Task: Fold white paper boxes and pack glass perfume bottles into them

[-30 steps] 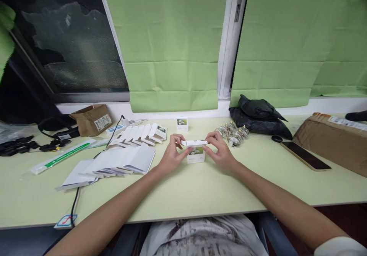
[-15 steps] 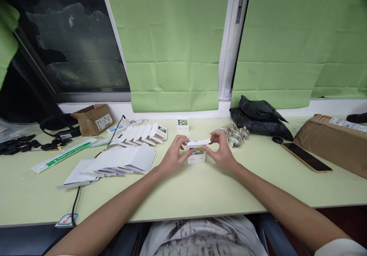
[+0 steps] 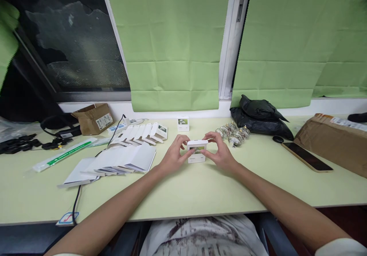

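Observation:
A small white box (image 3: 197, 149) with a green flower picture on its front stands on the pale green table (image 3: 183, 191) in front of me. My left hand (image 3: 173, 156) grips its left side, thumb on the front face. My right hand (image 3: 219, 152) holds the right side, fingers curled over the lid, which lies flat on top. A second box of the same kind (image 3: 182, 124) stands alone by the window sill behind it.
Flat white box blanks (image 3: 114, 162) fan out at the left, with more folded ones (image 3: 143, 132) behind. Small glass jars (image 3: 235, 133), a black bag (image 3: 258, 116), a phone (image 3: 306, 156) and a brown parcel (image 3: 332, 141) lie right. A cardboard box (image 3: 93, 118) and cable (image 3: 76, 198) are left.
The box lid, raised and sticking out a second ago, now lies flat on the box. My right fingers have moved in over the top; both hands stayed on the box.

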`<act>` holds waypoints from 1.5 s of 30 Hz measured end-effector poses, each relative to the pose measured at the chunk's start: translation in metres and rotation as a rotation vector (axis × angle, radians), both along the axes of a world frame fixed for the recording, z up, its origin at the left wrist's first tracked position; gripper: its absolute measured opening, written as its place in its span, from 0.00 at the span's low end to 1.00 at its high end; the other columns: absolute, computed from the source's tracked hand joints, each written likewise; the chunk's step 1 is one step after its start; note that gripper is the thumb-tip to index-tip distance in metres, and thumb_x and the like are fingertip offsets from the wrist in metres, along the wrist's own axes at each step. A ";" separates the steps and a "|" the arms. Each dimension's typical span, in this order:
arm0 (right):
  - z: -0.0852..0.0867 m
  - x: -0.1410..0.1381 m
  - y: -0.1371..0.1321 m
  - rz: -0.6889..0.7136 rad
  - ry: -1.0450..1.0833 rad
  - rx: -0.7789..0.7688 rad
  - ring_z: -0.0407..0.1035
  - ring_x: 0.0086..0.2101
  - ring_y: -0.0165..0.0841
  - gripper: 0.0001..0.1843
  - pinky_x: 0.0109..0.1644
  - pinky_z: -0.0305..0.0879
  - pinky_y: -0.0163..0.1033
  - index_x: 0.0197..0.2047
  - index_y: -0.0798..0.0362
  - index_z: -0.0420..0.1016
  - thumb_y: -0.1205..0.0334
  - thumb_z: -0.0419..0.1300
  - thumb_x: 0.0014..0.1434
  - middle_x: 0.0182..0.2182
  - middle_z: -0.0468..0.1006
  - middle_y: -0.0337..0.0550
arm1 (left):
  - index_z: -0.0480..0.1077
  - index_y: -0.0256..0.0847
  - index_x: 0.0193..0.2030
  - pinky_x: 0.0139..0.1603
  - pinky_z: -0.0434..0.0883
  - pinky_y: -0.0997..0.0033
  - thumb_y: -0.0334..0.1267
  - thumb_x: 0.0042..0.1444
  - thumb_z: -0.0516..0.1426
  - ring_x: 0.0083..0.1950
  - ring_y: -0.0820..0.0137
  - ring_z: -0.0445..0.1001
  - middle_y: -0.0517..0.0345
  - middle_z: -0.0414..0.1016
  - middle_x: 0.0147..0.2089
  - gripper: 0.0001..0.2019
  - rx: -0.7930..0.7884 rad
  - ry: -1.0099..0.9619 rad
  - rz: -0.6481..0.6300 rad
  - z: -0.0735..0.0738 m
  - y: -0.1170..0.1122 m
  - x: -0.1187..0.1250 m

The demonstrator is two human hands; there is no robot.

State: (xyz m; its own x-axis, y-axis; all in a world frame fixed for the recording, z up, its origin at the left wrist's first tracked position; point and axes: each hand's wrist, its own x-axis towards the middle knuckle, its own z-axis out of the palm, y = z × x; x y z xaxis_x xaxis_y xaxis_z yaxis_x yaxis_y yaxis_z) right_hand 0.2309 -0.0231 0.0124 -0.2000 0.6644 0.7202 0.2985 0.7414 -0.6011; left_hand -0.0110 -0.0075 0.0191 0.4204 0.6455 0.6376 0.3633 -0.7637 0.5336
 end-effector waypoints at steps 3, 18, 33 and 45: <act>0.002 0.002 -0.001 -0.033 -0.032 0.015 0.73 0.53 0.43 0.23 0.60 0.70 0.55 0.63 0.44 0.63 0.53 0.63 0.69 0.52 0.75 0.47 | 0.65 0.46 0.57 0.49 0.73 0.63 0.44 0.69 0.59 0.49 0.66 0.74 0.54 0.74 0.52 0.14 -0.082 -0.006 -0.002 -0.001 -0.002 0.001; 0.008 -0.001 -0.008 -0.040 -0.045 0.035 0.74 0.45 0.41 0.15 0.50 0.69 0.48 0.52 0.44 0.75 0.51 0.50 0.76 0.44 0.79 0.45 | 0.62 0.50 0.66 0.57 0.72 0.58 0.52 0.70 0.55 0.59 0.59 0.72 0.48 0.71 0.62 0.21 -0.348 -0.114 -0.267 -0.005 -0.006 0.003; 0.015 -0.002 -0.011 0.029 0.018 0.001 0.74 0.43 0.42 0.15 0.50 0.69 0.50 0.49 0.44 0.79 0.49 0.53 0.75 0.43 0.80 0.46 | 0.57 0.51 0.72 0.63 0.73 0.52 0.54 0.62 0.65 0.62 0.57 0.74 0.45 0.69 0.64 0.36 -0.503 -0.037 -0.371 -0.002 -0.016 0.012; 0.013 -0.010 -0.012 0.121 0.096 -0.116 0.73 0.50 0.42 0.15 0.55 0.73 0.51 0.56 0.43 0.76 0.49 0.57 0.73 0.49 0.77 0.47 | 0.62 0.51 0.71 0.65 0.70 0.50 0.47 0.54 0.72 0.67 0.52 0.69 0.46 0.68 0.68 0.40 -0.322 0.000 -0.201 0.000 -0.016 0.011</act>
